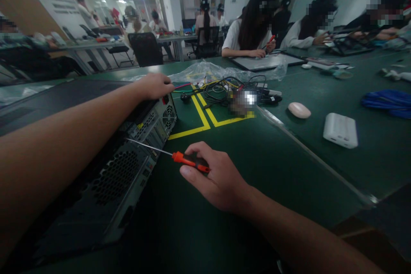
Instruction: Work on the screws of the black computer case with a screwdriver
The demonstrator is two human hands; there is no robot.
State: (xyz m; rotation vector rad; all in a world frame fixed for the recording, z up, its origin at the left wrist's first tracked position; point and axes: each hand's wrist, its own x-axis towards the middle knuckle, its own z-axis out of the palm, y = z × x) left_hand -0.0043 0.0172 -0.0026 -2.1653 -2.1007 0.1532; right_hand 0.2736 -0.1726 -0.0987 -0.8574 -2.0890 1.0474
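A black desktop computer case (111,180) lies on its side at the left, its rear panel with vents and ports turned towards me. My left hand (157,86) grips the case's far top corner, fingers curled over the edge and partly hidden. In my right hand (221,175) is a screwdriver (190,161) with an orange and black handle, held between thumb and fingers. Its long metal shaft points left, and the tip is at the rear panel; whether it sits in a screw I cannot tell.
Tangled cables (224,87) and clear plastic wrap (205,70) lie beyond the case on the green table (224,145). Further right are a pale pink mouse-shaped object (299,110), a white box-like device (340,130) and a blue cable bundle (387,103). Several people work across the table.
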